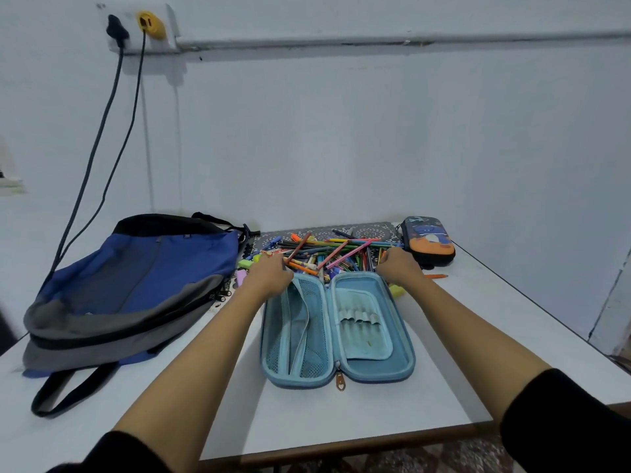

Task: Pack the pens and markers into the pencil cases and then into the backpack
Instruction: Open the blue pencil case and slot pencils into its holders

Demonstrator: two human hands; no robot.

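Right now both hands are at the far end of the open blue pencil case (362,336), just where the pile of pens and markers (327,254) begins. The left hand (269,273) is at the left side of the pile and the right hand (399,266) is at the right side. So the pile sits between them and a little past them, toward the wall. Each hand is about as close to it as the other. The fingers bend down into the pens, but the backs of the hands face the camera, so I cannot tell if they hold any. The case lies flat and open on the table (478,336), right up against the near edge of the pile. Its long way runs from the person toward the wall, with the zip pull (340,382) at the near end. Many pens on top lie sideways or slanted, across the long way of the case. I think they must be turned to point near-to-far before they fit inside. The backpack (129,288) lies off to the left, and a second pencil case (428,240), closed, sits at the far right.
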